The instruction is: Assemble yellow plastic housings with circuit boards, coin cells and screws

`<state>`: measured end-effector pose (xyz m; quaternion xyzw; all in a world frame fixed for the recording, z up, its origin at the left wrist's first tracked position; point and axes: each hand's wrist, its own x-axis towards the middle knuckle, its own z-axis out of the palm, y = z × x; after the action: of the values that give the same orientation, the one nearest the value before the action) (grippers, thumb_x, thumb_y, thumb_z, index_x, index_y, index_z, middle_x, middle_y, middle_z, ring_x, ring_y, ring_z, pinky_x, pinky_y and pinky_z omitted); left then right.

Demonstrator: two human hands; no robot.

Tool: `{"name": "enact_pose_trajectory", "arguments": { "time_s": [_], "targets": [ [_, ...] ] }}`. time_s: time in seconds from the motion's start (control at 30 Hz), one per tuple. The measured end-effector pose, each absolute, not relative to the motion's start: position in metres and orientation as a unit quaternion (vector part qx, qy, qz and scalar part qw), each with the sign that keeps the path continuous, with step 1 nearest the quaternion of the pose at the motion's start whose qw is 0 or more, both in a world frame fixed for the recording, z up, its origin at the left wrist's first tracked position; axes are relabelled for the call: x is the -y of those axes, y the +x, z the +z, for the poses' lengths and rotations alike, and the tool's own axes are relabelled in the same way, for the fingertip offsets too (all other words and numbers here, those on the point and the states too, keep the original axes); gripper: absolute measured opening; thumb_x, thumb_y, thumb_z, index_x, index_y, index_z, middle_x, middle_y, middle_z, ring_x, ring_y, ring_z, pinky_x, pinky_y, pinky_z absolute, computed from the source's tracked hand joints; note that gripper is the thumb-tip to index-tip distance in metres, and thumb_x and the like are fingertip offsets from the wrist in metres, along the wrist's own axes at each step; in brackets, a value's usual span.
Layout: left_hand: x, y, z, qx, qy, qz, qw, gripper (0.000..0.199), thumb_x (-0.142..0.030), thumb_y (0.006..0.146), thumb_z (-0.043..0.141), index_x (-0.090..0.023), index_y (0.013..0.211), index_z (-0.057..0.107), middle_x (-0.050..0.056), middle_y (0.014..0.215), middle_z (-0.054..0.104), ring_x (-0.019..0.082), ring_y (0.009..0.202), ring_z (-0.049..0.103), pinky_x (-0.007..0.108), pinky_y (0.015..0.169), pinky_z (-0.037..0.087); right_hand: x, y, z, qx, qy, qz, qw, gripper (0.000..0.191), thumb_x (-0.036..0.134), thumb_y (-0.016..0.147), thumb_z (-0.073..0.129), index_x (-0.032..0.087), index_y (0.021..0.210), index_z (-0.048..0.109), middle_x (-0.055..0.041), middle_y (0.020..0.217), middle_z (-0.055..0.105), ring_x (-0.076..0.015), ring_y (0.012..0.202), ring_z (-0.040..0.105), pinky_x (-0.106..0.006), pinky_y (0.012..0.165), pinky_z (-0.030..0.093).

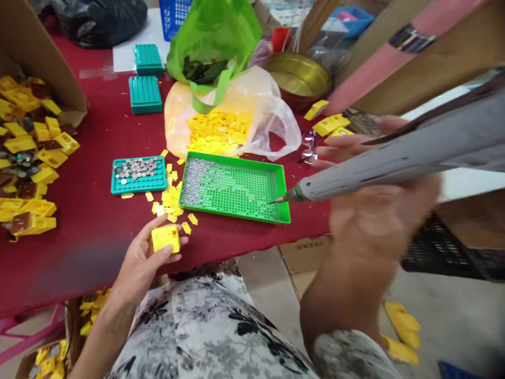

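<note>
1. Lying heaped at the far left of the bench [90, 247], which is covered in dark red cloth, are yellow plastic casings [27, 152] with brown and silver bits among them, beside a cardboard flap [47, 58]. Below the bench edge sit a pink frame [27, 331] and a carton of more yellow casings [49, 358].
2. Further right, the left hand [140, 258] reaches over the bench edge, its fingers [168, 251] curled around a yellow block [165, 238], holding it. A teal tray [138, 175] of silver discs lies just ahead, with loose yellow tags [169, 199] scattered nearby. Two more teal trays [147, 95] stand beyond, near a white sheet [138, 37], a black bag [98, 18] and a blue basket [175, 16].
3. At centre is a green perforated tray [232, 187], silver pieces massed in its left corner. Behind it, a clear plastic bag [272, 131] holds yellow tags, and a green bag [213, 47] holds dark leaves.
4. On the right, a brass bowl [298, 79], glasses [309, 147] and yellow casings [329, 125] sit on the bench. The blurred right hand [379, 221] is under a grey tool [379, 163]; its fingers [343, 150] are spread, and whether they grip the tool cannot be told. On the concrete floor [453, 316] lie yellow slippers [402, 326].
</note>
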<state>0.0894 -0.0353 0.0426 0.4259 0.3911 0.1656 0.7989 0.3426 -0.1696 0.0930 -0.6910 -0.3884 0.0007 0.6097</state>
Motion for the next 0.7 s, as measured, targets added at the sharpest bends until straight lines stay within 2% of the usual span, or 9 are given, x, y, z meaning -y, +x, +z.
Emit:
{"name": "enact_pose_trajectory", "arguments": {
  "time_s": [0.07, 0.13, 0.2, 0.37, 0.53, 0.7],
  "targets": [
    [0.039, 0.094, 0.045, -0.4, 0.425, 0.16, 0.796, 0.063, -0.027, 0.073, 0.081, -0.021, 0.13, 0.054, 0.012, 0.115, 0.071, 0.027, 0.103, 0.071, 0.026, 0.072, 0.06, 0.159, 0.349, 0.091, 0.391, -0.623, 0.018, 0.677, 0.061, 0.076, 0.067, 0.067, 0.03, 0.106, 0.055, -0.0064, 0.089, 0.063, -0.0243, 0.081, 0.065, -0.041, 0.074, 0.054],
    [0.041, 0.096, 0.047, -0.407, 0.43, 0.155, 0.791, 0.059, -0.028, 0.073, 0.081, -0.021, 0.126, 0.057, 0.011, 0.114, 0.071, 0.026, 0.101, 0.072, 0.025, 0.071, 0.06, 0.15, 0.35, 0.087, 0.393, -0.603, 0.02, 0.694, 0.056, 0.074, 0.07, 0.066, 0.03, 0.103, 0.052, -0.0015, 0.073, 0.058, -0.0197, 0.058, 0.059, -0.037, 0.056, 0.05],
    [0.043, 0.098, 0.048, -0.416, 0.437, 0.151, 0.783, 0.055, -0.029, 0.073, 0.081, -0.022, 0.123, 0.059, 0.01, 0.114, 0.071, 0.026, 0.098, 0.073, 0.025, 0.069, 0.06, 0.145, 0.35, 0.081, 0.385, -0.608, -0.011, 0.694, 0.053, 0.074, 0.074, 0.061, 0.03, 0.101, 0.047, 0.0018, 0.065, 0.053, -0.0169, 0.047, 0.05, -0.034, 0.046, 0.043],
    [0.045, 0.102, 0.053, -0.449, 0.427, 0.124, 0.775, 0.057, -0.031, 0.074, 0.08, -0.022, 0.125, 0.059, 0.008, 0.103, 0.073, 0.026, 0.096, 0.073, 0.024, 0.066, 0.06, 0.136, 0.356, 0.06, 0.36, -0.641, -0.073, 0.674, 0.047, 0.067, 0.081, 0.057, 0.029, 0.106, 0.044, 0.0019, 0.064, 0.052, -0.0161, 0.046, 0.049, -0.033, 0.045, 0.04],
    [0.042, 0.105, 0.049, -0.454, 0.417, 0.108, 0.78, 0.052, -0.031, 0.074, 0.08, -0.023, 0.122, 0.062, 0.008, 0.104, 0.075, 0.023, 0.095, 0.072, 0.026, 0.073, 0.059, 0.127, 0.359, 0.038, 0.327, -0.646, -0.069, 0.686, 0.041, 0.064, 0.083, 0.056, 0.029, 0.099, 0.043, 0.003, 0.062, 0.052, -0.016, 0.045, 0.049, -0.033, 0.046, 0.043],
    [0.04, 0.11, 0.05, -0.459, 0.417, 0.116, 0.776, 0.047, -0.033, 0.072, 0.082, -0.022, 0.115, 0.066, 0.007, 0.101, 0.075, 0.021, 0.089, 0.074, 0.025, 0.074, 0.058, 0.123, 0.357, 0.03, 0.301, -0.681, -0.069, 0.664, 0.048, 0.072, 0.08, 0.049, 0.029, 0.099, 0.036, 0.0041, 0.063, 0.048, -0.0154, 0.045, 0.049, -0.033, 0.046, 0.044]
  ]
}}
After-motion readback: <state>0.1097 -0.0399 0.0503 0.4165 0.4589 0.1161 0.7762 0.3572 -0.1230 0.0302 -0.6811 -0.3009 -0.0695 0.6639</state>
